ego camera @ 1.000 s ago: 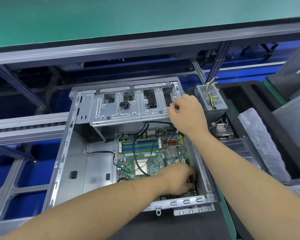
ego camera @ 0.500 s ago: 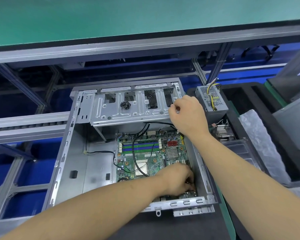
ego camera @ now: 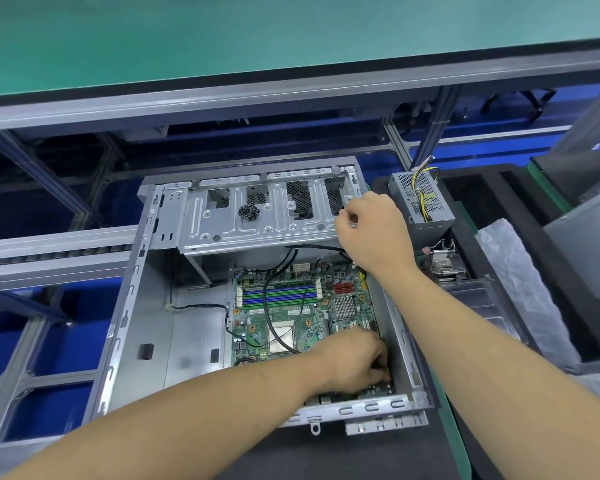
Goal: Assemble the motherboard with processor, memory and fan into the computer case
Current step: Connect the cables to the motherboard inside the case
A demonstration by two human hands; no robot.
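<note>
Case: one computer case (ego camera: 136, 306), centre frame.
Motherboard: one motherboard (ego camera: 291, 317) inside.
Left hand (ego camera: 355, 362): fingers curled onto motherboard's lower-right corner; grip unclear.
Right hand (ego camera: 374, 233): pinches the drive cage (ego camera: 257, 220) edge.

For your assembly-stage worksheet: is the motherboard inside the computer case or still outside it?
Inside. The motherboard lies flat on the floor of the open computer case, its walls around it.

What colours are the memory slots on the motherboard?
Blue and green memory slots, alternating; seen in the head view.
</note>
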